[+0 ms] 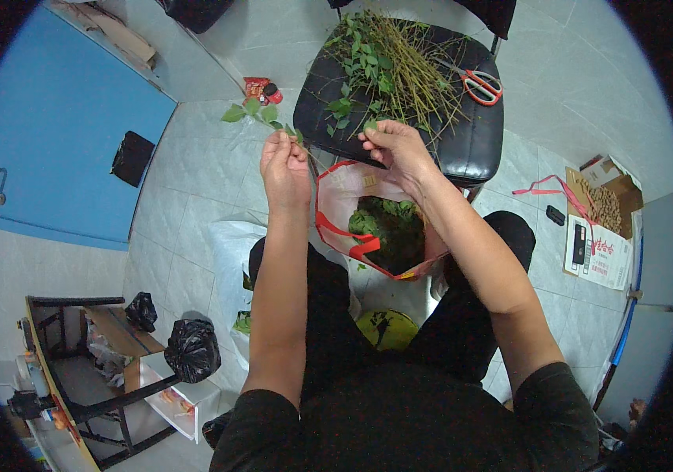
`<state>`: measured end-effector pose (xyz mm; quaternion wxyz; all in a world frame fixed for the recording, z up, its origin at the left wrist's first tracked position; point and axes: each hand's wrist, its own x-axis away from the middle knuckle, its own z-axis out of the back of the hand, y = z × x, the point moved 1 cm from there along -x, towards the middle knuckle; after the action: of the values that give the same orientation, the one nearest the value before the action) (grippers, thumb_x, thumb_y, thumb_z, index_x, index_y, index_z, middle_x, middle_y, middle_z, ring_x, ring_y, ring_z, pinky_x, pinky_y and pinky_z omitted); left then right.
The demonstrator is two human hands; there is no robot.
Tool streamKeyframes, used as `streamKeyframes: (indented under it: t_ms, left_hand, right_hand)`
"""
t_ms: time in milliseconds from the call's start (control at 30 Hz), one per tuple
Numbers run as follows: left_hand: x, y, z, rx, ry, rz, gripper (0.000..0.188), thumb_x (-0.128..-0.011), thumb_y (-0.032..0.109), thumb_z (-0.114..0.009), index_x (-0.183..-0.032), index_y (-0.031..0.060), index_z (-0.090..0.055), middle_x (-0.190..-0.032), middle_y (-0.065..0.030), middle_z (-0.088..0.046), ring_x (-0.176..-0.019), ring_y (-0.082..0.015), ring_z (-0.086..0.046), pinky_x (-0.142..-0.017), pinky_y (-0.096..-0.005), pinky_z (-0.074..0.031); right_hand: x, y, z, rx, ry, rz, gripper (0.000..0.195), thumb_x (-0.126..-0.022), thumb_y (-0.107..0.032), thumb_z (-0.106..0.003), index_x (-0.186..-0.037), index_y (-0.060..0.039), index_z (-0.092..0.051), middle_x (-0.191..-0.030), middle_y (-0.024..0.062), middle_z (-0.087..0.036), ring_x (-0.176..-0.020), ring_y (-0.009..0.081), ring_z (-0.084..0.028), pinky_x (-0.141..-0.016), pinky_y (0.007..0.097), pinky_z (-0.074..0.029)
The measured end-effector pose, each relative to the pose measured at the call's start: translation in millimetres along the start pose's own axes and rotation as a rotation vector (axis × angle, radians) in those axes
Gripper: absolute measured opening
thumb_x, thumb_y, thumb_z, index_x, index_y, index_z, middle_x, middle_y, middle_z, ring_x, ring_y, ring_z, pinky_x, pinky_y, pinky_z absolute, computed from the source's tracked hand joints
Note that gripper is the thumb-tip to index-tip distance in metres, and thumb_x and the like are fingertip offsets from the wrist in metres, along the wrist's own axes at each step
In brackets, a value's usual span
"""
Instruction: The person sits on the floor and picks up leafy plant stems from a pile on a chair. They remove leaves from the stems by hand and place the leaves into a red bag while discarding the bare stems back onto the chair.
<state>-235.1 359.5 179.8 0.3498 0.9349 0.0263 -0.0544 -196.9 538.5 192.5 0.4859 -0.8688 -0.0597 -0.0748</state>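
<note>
My left hand point(286, 168) pinches a thin leafy stem point(252, 110), whose green leaves reach out to the left and whose bare end points down right. Level with it, my right hand point(398, 147) holds a small green leaf point(370, 125) between thumb and fingers. Below both hands stands an open bag with red edges and a red handle point(336, 227), with green leaves point(395, 230) inside. Beyond my hands, a pile of thin stems point(413, 71), some with leaves, lies on a black padded chair seat point(475, 156). Scissors with red and white handles point(482, 88) rest beside the pile.
A white plastic bag point(227, 248) with leaves lies left of my legs. Between my feet is a yellow round object point(389, 330). Rightward on the tiles are a cardboard box point(628, 194) of small brown items and a pink ribbon point(566, 189). A red packet point(255, 87) lies left of the chair.
</note>
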Motion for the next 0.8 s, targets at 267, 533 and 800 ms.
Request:
streamKeyframes:
  t_ms: [267, 533, 800]
  left_hand:
    - [19.4, -19.3, -21.7, -0.132, -0.163, 0.207, 0.008, -0.085, 0.007, -0.050, -0.092, 0.0033, -0.051, -0.077, -0.0027, -0.053, -0.065, -0.0086, -0.046, -0.057, -0.0192, -0.038]
    - [15.3, -19.9, -9.4, -0.122, -0.059, 0.142, 0.007, -0.084, 0.007, -0.052, -0.090, 0.0035, -0.051, -0.077, -0.0011, -0.051, -0.065, -0.0074, -0.044, -0.057, -0.0188, -0.036]
    - [12.6, -20.7, -1.9, -0.154, -0.041, 0.192, 0.008, -0.083, 0.008, -0.052, -0.089, 0.0029, -0.051, -0.077, -0.0025, -0.052, -0.068, -0.0093, -0.047, -0.060, -0.0206, -0.039]
  right_hand:
    - [3.5, 8.8, -13.1, -0.244, -0.255, -0.167, 0.014, -0.083, -0.008, -0.055, -0.093, 0.0008, -0.054, -0.081, 0.0072, -0.060, -0.067, 0.0087, -0.058, -0.055, 0.0165, -0.048]
    - [2.7, 7.5, -13.2, -0.043, -0.198, -0.036, 0.007, -0.081, -0.007, -0.057, -0.086, -0.0022, -0.054, -0.073, 0.0016, -0.056, -0.059, 0.0055, -0.050, -0.053, 0.0157, -0.043]
    - [4.8, -1.3, -14.7, -0.066, -0.153, -0.007, 0.012, -0.079, -0.004, -0.058, -0.090, -0.0016, -0.053, -0.079, 0.0048, -0.058, -0.068, 0.0082, -0.055, -0.055, 0.0160, -0.042]
